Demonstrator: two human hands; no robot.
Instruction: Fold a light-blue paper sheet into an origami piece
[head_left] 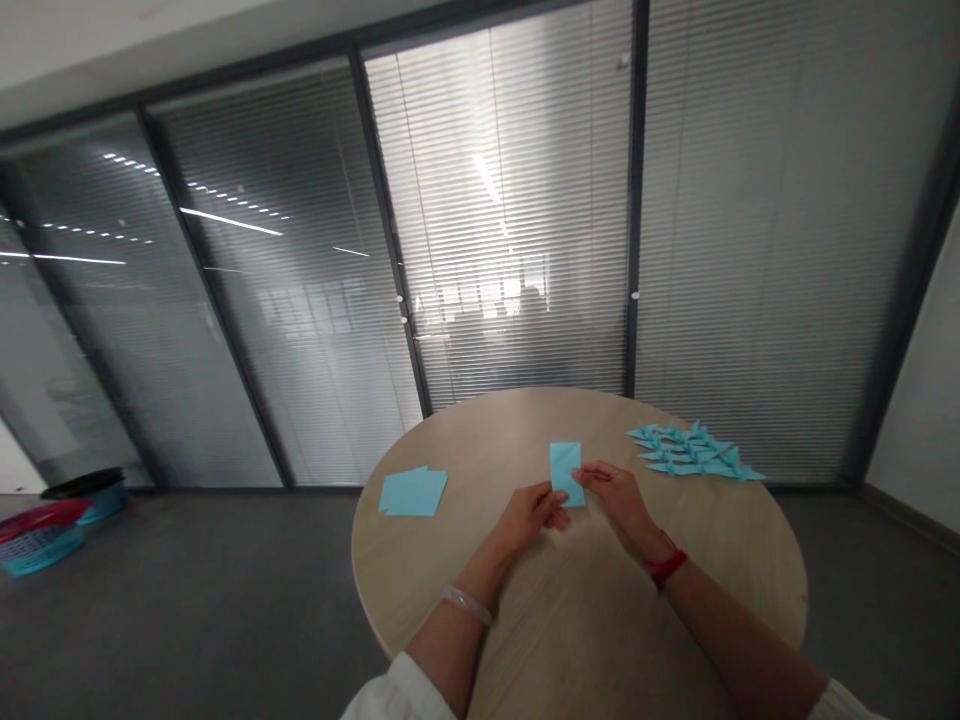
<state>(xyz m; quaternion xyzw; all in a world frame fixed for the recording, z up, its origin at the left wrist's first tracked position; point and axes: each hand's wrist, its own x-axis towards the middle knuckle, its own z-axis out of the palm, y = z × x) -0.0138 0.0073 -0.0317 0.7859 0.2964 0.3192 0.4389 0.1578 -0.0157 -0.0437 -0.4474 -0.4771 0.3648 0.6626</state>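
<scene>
A small blue rectangle of folded paper (pixel 565 466) is held upright over the middle of the round table. My left hand (pixel 531 515) pinches its lower left corner between thumb and fingers. At its right edge, my right hand (pixel 616 490) grips the paper with thumb and forefinger. Flat blue paper sheets (pixel 415 492) lie in a loose stack to the left of my left hand. Beyond my right hand sit several folded blue paper cranes (pixel 694 450), grouped in close rows.
The pale wooden round table (pixel 585 620) stands before glass partitions with blinds (pixel 510 200). On the grey floor at far left are a red and blue basket (pixel 41 535) and a black-rimmed blue one (pixel 101 497). A white wall rises at the right.
</scene>
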